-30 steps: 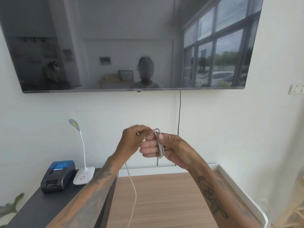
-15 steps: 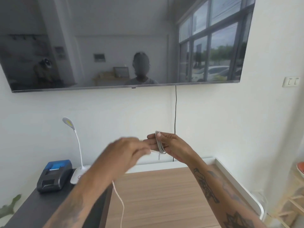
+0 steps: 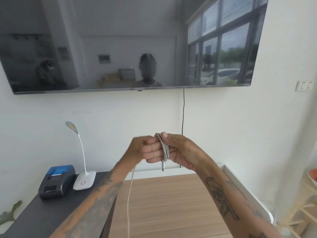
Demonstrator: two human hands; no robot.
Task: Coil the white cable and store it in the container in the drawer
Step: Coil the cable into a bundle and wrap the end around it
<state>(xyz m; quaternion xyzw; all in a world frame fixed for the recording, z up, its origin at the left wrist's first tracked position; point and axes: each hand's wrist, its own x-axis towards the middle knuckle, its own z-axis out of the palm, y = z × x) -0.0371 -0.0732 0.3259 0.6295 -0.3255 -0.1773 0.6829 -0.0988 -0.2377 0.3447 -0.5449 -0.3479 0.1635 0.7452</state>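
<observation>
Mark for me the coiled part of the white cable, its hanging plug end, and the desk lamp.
coiled white cable [image 3: 165,148], head view, on the loops wrapped round the right hand's fingers.
plug end [image 3: 162,166], head view, on the connector hanging below the coil.
desk lamp [image 3: 84,182], head view, on its white base.

The white cable [image 3: 165,148] sits just right of frame centre, wound in several close loops that stand nearly upright. Its plug end hangs straight down below the loops. A loose length drops from left of centre to the bottom edge of the frame.
</observation>
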